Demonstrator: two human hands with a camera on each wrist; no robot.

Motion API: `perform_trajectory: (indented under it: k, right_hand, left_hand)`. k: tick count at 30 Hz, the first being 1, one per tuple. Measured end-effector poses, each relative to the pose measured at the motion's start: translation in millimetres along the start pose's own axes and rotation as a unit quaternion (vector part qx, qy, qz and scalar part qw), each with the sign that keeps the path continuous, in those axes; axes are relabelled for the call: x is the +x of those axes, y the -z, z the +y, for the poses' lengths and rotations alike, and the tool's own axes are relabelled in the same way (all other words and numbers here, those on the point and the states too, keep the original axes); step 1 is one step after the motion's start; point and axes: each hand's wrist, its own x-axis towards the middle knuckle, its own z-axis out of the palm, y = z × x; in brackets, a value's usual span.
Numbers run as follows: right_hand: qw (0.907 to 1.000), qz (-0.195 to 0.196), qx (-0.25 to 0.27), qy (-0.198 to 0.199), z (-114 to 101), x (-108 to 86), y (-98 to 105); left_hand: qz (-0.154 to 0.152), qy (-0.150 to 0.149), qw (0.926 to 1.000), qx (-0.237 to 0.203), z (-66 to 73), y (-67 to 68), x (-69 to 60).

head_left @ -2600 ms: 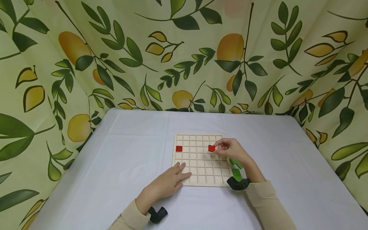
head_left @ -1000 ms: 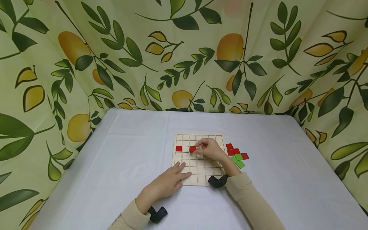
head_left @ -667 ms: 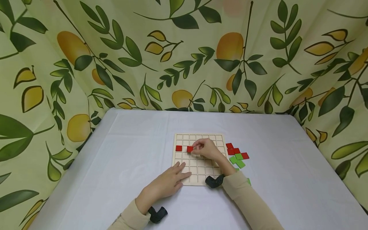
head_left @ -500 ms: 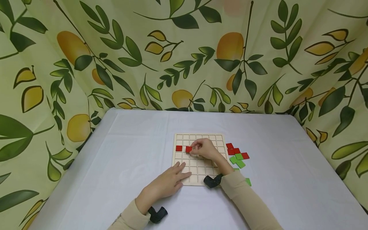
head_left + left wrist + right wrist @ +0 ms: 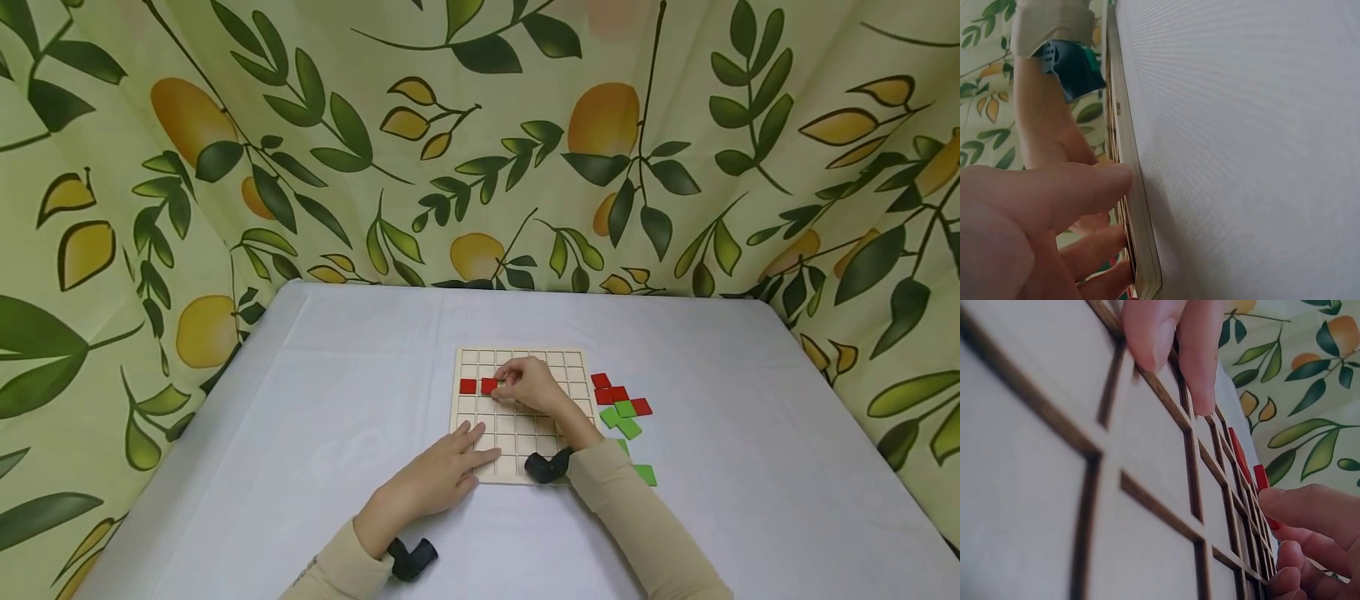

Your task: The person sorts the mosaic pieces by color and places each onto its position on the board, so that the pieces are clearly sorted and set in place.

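Observation:
A pale wooden grid board (image 5: 510, 423) lies on the table. One red tile (image 5: 467, 387) rests in a cell at its left edge. My right hand (image 5: 529, 386) pinches a second red tile (image 5: 488, 386) between thumb and fingers, just right of the first; the right wrist view shows this held tile (image 5: 1262, 480) tilted at the board's surface. My left hand (image 5: 437, 473) rests with fingers spread on the board's near left corner. In the left wrist view, the thumb of my left hand (image 5: 1047, 219) lies against the board's side edge (image 5: 1138, 219).
Right of the board lie several loose red tiles (image 5: 602, 381) and several green tiles (image 5: 629, 428), some overlapping. Two more green pieces lie nearer, beside the right sleeve (image 5: 637, 517). A patterned curtain (image 5: 480, 167) hangs behind the white-covered table (image 5: 360, 350).
My right hand has carried the pinched red tile left across the board, close to the placed one. The tiles on the right came into view. My left hand has stayed put.

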Motion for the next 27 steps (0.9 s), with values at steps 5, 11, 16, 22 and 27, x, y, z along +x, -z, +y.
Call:
perform_trajectory:
  k: [5, 11, 16, 22, 27]
  right_hand:
    - [0.9999, 0.005, -0.008, 0.008, 0.9, 1.0, -0.1]
    - [0.9988, 0.011, -0.031, -0.035, -1.6, 4.6, -3.7]
    - [0.9978, 0.016, -0.038, -0.052, -2.9, 5.6, -6.2]
    - [0.9969, 0.026, -0.041, -0.062, -4.3, 5.3, -8.0]
    - [0.9966, 0.026, -0.039, -0.068, -5.6, 4.6, -8.6]
  left_hand:
    - [-0.002, 0.002, 1.0, -0.001, 0.0, 0.0, 0.3]
    - [0.001, -0.002, 1.0, 0.001, 0.0, 0.2, 0.6]
    - [0.002, -0.004, 1.0, 0.0, 0.1, 0.2, 0.2]
    - [0.003, -0.004, 1.0, 0.0, 0.3, 0.1, 0.2]
    - [0.002, -0.006, 1.0, 0.004, 0.1, 0.2, 0.0]
